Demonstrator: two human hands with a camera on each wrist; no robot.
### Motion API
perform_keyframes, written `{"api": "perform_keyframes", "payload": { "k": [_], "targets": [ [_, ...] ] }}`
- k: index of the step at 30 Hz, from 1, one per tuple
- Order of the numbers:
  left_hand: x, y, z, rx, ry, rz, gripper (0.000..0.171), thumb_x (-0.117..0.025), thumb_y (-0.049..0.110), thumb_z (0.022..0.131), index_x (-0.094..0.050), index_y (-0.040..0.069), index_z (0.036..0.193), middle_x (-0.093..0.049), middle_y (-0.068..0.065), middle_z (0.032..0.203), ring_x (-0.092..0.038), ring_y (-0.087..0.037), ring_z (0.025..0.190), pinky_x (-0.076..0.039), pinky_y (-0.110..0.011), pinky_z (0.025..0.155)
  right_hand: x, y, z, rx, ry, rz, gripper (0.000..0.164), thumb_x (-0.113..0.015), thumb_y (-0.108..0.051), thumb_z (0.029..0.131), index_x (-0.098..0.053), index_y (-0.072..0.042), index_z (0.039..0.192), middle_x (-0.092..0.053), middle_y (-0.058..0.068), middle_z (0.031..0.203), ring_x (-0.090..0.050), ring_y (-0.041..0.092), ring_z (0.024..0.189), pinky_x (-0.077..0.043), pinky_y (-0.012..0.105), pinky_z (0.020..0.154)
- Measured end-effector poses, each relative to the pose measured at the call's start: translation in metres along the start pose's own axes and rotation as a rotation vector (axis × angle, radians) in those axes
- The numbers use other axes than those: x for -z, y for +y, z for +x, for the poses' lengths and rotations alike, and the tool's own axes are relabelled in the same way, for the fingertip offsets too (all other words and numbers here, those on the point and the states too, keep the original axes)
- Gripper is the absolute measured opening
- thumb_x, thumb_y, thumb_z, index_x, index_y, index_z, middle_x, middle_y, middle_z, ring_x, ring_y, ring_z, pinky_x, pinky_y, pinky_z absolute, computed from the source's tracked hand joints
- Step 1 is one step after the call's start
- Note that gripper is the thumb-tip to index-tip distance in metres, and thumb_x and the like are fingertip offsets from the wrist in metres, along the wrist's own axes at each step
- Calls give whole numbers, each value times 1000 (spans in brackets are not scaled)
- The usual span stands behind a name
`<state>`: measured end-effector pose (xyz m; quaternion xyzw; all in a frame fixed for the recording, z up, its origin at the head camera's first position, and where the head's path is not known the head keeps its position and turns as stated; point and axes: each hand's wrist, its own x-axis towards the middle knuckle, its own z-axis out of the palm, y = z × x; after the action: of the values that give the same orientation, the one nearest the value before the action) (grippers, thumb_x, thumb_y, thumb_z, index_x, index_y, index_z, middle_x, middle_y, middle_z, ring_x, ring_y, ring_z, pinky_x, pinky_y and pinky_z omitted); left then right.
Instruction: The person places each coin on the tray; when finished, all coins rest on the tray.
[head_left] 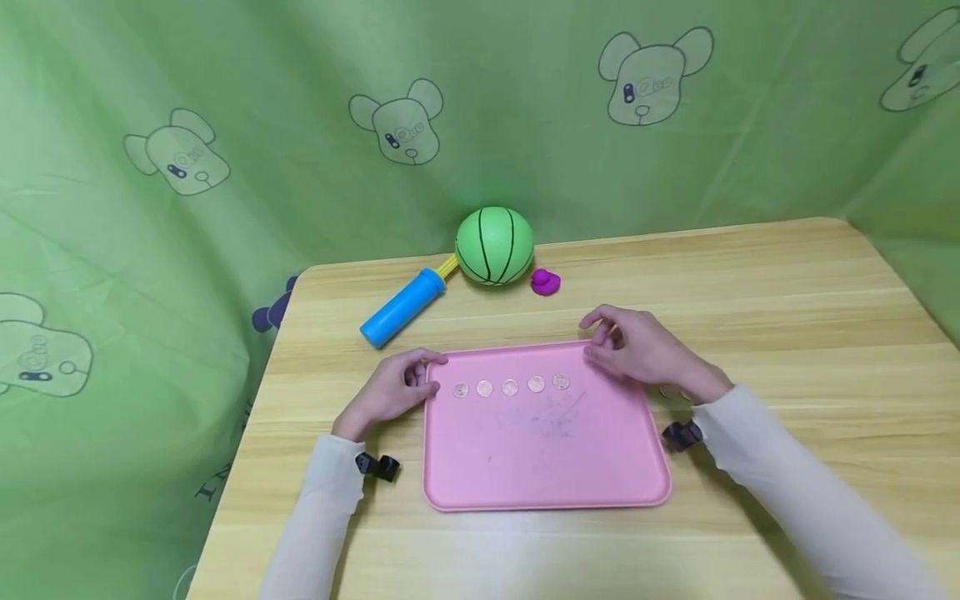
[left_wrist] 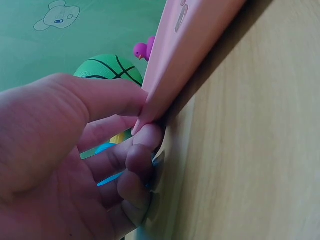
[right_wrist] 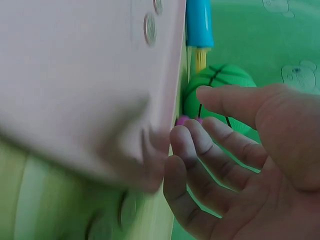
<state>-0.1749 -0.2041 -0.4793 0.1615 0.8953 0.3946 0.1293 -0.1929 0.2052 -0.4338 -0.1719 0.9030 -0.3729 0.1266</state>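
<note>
A pink tray (head_left: 540, 479) lies on the table, with several coins (head_left: 510, 387) in a row along its far side. My left hand (head_left: 392, 385) pinches the tray's far left corner; in the left wrist view its thumb (left_wrist: 117, 99) presses one side of the rim and the fingers curl at the other. Over the far right corner hovers my right hand (head_left: 637, 343), holding nothing, its fingers (right_wrist: 200, 145) loosely bent and the thumb apart from them. More coins (right_wrist: 127, 209) lie on the table past the tray's right side, partly hidden by the right wrist in the head view.
Behind the tray stand a green ball (head_left: 495, 246) with black lines and a small magenta duck (head_left: 545, 282). A blue hand pump (head_left: 403, 308) with a yellow end lies left of the ball. A green curtain (head_left: 510, 125) hangs past the table's (head_left: 810, 333) far edge.
</note>
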Motion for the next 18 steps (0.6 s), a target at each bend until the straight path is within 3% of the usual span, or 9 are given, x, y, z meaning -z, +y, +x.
{"api": "perform_keyframes", "payload": {
  "k": [5,8,12,18],
  "targets": [
    [1,-2,-1,-6,3,-14,39,-74,5,100,-73,10,138,-63,-6,92,-54,-15,78,-45,-22,67,18,14,-13,-16,18,-45,31,-73,-11,103,-70,2,131,-74,15,109,-71,26,97,-59,28,75],
    [1,-2,-1,-7,4,-22,38,-72,4,100,-73,9,138,-63,-7,92,-54,-15,78,-44,-22,67,27,24,-20,-12,29,-95,29,-70,-9,104,-71,3,130,-76,18,113,-73,33,105,-62,44,90],
    [0,-2,-1,-12,-1,-29,38,-71,4,101,-73,9,138,-63,-7,92,-54,-15,78,-44,-22,67,34,40,-30,-26,22,-145,27,-69,-7,104,-73,4,129,-75,22,121,-70,42,116,-54,66,105],
    [-1,-2,0,-10,-3,-37,38,-71,4,100,-73,10,138,-63,-7,92,-54,-16,78,-45,-22,67,39,60,-45,-10,12,-191,25,-73,-7,101,-75,3,124,-75,25,125,-68,48,121,-49,72,107]
  ]
}}
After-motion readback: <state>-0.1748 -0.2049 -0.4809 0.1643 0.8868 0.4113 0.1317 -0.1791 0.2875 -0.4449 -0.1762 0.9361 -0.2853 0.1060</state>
